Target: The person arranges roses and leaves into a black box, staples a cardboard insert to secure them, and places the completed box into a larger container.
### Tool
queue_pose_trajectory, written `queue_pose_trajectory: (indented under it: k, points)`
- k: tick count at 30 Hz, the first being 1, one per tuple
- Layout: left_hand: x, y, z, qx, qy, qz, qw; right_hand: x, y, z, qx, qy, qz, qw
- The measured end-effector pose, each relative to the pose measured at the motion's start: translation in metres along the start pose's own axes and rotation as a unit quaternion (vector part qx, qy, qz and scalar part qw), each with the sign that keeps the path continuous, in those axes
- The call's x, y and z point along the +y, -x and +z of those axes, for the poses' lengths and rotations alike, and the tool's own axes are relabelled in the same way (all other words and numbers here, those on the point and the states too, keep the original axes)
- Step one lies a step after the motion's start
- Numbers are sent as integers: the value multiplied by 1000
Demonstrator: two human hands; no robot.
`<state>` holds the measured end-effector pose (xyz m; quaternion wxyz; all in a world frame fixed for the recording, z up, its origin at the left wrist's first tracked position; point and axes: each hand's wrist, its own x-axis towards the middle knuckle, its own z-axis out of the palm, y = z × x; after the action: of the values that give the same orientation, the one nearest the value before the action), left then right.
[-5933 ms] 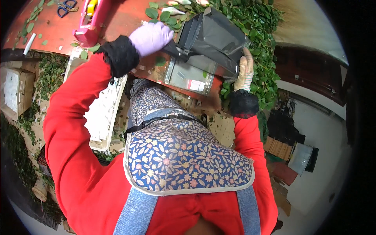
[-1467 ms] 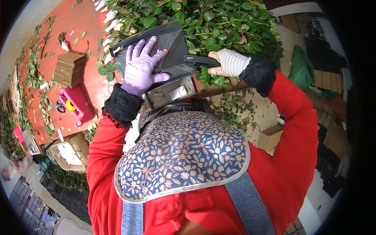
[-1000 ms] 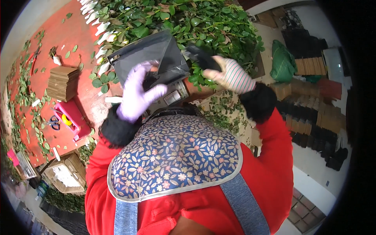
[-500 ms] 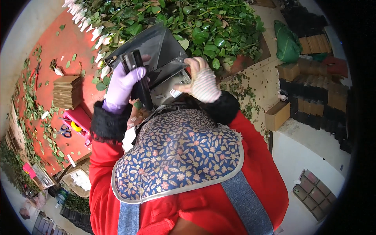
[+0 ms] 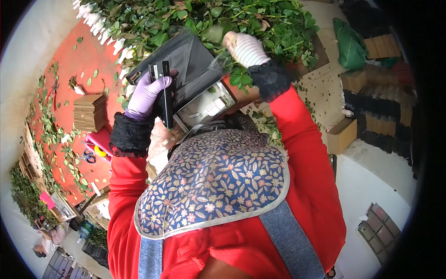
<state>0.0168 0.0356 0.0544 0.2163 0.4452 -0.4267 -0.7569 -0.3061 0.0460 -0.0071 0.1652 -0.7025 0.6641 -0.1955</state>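
My left hand, in a purple glove, is wrapped round a black stapler with a silver top part. Just behind it leans a dark grey tray-like holder with slanting sides. My right hand, in a striped glove, is over the near side of the leafy stems. Its fingers are curled and blurred, and whatever they hold cannot be made out. Below the holder is a pale open box with small white pieces inside.
On the red table are a stack of brown cardboard pieces, scissors, a pink holder and scattered leaves. White-wrapped flower heads line the heap's left side. A cardboard box and a green sack are at right.
My right hand has moved away from the grey holder's right edge, up and out over the leafy stems, its fingers closing. My left hand keeps the stapler, now held more upright.
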Motion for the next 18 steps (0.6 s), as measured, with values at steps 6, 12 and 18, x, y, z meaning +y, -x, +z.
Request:
queue_pose_trajectory:
  k: [6,12,18]
  points:
    - [1,7,1,13,-5,15,1000,-37,53,-50,86,-195,35,976]
    - [-1,6,3,11,1,8,1000,-49,40,-28,-148,-184,50,970]
    - [8,6,6,-5,-36,11,999,-30,-2,-58,-176,-103,-3,979]
